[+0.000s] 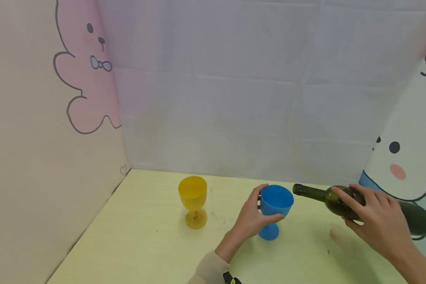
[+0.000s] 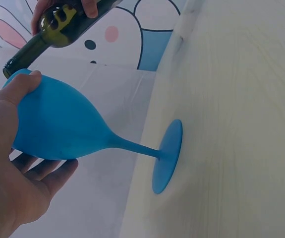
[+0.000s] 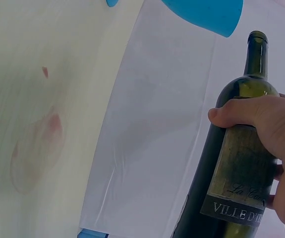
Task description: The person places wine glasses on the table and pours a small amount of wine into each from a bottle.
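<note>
A blue plastic goblet point(image 1: 276, 200) stands upright on the table, its round foot resting on the surface in the left wrist view. My left hand point(image 1: 253, 215) grips its bowl, thumb on the near side and fingers round the far side. To the right, my right hand point(image 1: 380, 217) holds a dark green wine bottle point(image 1: 344, 203) by its body, nearly level in the air. The bottle's open mouth points left, close to the goblet's rim. A paper label point(image 3: 241, 173) on the bottle shows in the right wrist view.
A yellow goblet point(image 1: 193, 193) stands upright to the left on the pale yellow table point(image 1: 145, 252). Behind the table hangs a white sheet point(image 1: 213, 118). Walls with cartoon animals flank both sides. Reddish stains point(image 3: 53, 129) mark the tabletop near the right hand.
</note>
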